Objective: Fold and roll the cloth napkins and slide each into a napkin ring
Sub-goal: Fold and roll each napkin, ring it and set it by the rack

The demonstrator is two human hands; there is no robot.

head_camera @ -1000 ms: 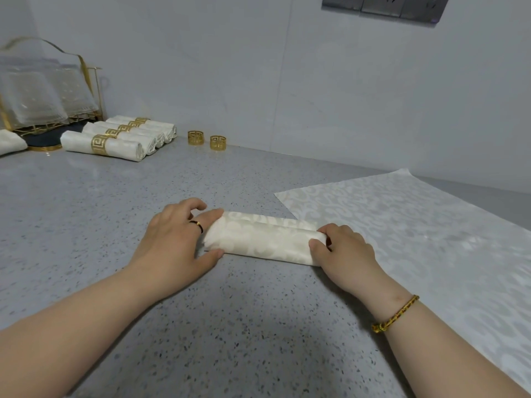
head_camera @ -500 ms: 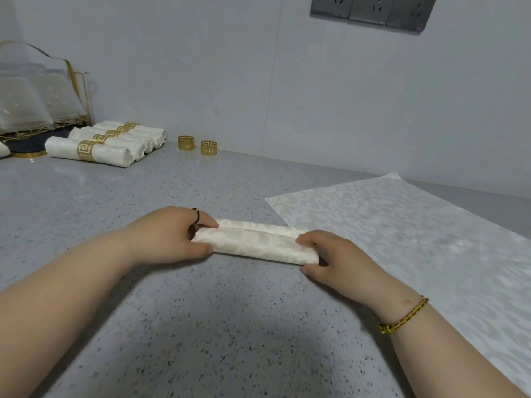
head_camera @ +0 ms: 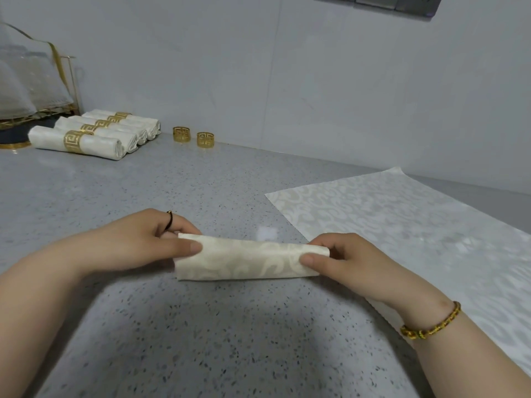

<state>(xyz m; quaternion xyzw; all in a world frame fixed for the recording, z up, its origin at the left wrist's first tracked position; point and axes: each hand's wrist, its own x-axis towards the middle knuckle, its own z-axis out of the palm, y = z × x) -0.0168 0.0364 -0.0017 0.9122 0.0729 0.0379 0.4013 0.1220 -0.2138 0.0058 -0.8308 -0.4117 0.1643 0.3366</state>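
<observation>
Now both hands pinch the rolled napkin (head_camera: 248,261) near-centre on the desk (head_camera: 201,340), left hand (head_camera: 138,242) and right hand (head_camera: 342,261) at its ends; loosen either and it could unroll before reaching a far ring (head_camera: 181,135).

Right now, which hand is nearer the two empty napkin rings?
Left. The left hand holds the rolled napkin at the end nearest the rings; the right hand holds the other end, farther away.

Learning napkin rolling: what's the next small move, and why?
Probably hold the roll with the right hand and reach the left hand for a loose ring: the roll looks finished, both hands grip its ends, and two rings stand empty.
</observation>
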